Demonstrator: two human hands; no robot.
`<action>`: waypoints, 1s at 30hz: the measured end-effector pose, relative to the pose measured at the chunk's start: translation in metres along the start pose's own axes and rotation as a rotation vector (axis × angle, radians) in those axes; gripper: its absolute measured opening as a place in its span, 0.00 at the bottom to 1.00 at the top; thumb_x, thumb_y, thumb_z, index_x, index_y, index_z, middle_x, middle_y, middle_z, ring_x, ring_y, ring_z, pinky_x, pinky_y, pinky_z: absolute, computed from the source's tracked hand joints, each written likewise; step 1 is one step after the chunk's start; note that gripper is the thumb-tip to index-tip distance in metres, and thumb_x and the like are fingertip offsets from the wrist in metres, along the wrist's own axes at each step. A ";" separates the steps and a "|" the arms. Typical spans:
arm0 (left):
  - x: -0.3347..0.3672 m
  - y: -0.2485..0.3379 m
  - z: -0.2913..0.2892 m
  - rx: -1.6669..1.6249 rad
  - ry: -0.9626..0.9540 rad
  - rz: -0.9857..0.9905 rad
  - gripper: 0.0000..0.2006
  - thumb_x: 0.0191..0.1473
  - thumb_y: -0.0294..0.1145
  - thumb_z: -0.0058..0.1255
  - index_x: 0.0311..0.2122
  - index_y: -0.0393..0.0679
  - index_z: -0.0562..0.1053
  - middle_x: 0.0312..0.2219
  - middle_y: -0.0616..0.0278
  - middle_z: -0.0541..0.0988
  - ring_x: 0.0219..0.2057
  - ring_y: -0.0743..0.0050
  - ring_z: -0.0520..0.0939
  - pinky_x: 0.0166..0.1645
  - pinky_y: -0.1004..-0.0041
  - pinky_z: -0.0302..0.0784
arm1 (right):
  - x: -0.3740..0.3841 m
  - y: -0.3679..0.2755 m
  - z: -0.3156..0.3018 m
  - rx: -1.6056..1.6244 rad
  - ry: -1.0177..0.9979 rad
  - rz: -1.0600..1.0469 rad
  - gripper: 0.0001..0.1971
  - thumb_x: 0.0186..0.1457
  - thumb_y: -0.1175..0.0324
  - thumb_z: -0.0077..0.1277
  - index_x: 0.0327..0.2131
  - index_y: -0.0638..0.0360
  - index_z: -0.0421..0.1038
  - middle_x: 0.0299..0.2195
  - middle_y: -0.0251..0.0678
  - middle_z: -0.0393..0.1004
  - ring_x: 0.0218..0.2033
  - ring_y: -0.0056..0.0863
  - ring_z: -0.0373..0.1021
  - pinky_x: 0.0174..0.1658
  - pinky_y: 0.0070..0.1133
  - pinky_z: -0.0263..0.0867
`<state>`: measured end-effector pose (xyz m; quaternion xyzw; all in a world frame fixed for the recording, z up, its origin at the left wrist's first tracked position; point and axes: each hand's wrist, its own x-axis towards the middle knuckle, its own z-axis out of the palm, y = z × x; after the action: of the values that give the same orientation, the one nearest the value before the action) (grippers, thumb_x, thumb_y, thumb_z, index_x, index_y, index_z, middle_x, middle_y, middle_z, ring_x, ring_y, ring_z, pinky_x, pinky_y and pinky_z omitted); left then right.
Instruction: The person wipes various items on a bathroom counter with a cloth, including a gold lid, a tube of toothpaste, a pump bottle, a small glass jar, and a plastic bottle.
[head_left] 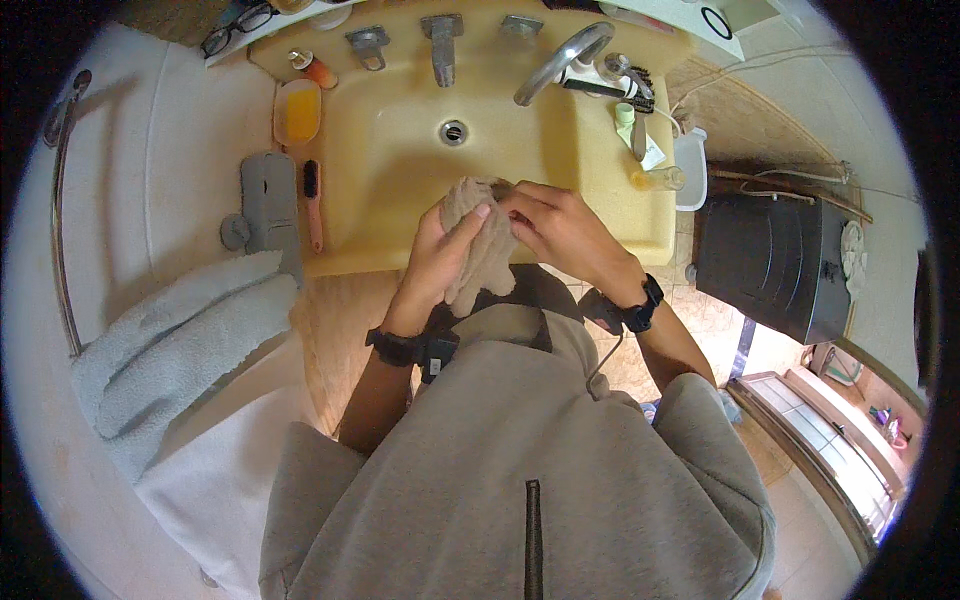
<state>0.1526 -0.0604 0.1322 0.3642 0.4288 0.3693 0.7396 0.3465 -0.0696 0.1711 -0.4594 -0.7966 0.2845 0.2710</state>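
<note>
A beige cloth (485, 240) is bunched between the two hands, just above the front rim of the yellow sink (385, 225). The left hand (438, 252) grasps it from the left side, the thumb laid across its near face and pointing up and right. The cloth's upper end stands above that thumb, and its lower folds hang loose below the hand, in front of the dark fabric at the person's waist.

The right hand (555, 222) comes in from the right, its fingers curled at the cloth's upper right edge. A small dark patch shows there, beside the fingertips; what it is cannot be made out, nor whether these fingers pinch it, the cloth or both. The drain (453, 132) lies beyond the cloth, farther into the basin. On the sink's left ledge, well apart from the hands, lies a brush (313, 205) with dark bristles.
</note>
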 end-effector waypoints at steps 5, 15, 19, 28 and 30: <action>0.005 -0.009 -0.003 -0.004 0.074 0.017 0.14 0.62 0.33 0.49 0.49 0.36 0.70 0.41 0.64 0.77 0.42 0.80 0.75 0.49 0.76 0.71 | 0.001 -0.004 0.005 0.032 0.026 0.056 0.08 0.51 0.77 0.54 0.36 0.66 0.70 0.31 0.44 0.71 0.32 0.45 0.70 0.36 0.33 0.68; 0.012 -0.009 0.006 -0.092 0.226 0.125 0.12 0.63 0.33 0.47 0.48 0.38 0.71 0.40 0.61 0.78 0.40 0.76 0.79 0.44 0.75 0.75 | -0.004 -0.011 0.024 0.001 0.128 0.098 0.08 0.51 0.75 0.57 0.35 0.64 0.71 0.29 0.41 0.71 0.29 0.37 0.74 0.34 0.29 0.70; 0.014 -0.011 0.007 -0.081 0.273 0.171 0.12 0.63 0.34 0.48 0.47 0.38 0.71 0.39 0.61 0.78 0.39 0.76 0.79 0.42 0.75 0.76 | -0.003 -0.012 0.026 0.015 0.151 0.114 0.09 0.50 0.76 0.59 0.36 0.64 0.71 0.30 0.40 0.71 0.30 0.34 0.73 0.34 0.26 0.70; 0.009 0.000 0.013 -0.378 0.326 -0.045 0.12 0.63 0.35 0.47 0.46 0.40 0.71 0.38 0.61 0.79 0.37 0.74 0.80 0.41 0.73 0.77 | -0.006 -0.006 0.019 0.266 0.150 0.151 0.10 0.48 0.74 0.62 0.36 0.61 0.74 0.31 0.38 0.72 0.28 0.30 0.71 0.33 0.22 0.70; 0.011 -0.004 0.006 -0.401 0.280 -0.015 0.12 0.63 0.36 0.47 0.45 0.41 0.71 0.38 0.62 0.79 0.37 0.75 0.80 0.40 0.73 0.78 | -0.004 -0.014 0.021 0.308 0.205 0.194 0.10 0.48 0.73 0.62 0.36 0.61 0.75 0.30 0.37 0.71 0.28 0.29 0.71 0.32 0.23 0.69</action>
<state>0.1632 -0.0539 0.1270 0.1520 0.4480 0.4885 0.7332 0.3257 -0.0837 0.1663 -0.5134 -0.6640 0.3795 0.3892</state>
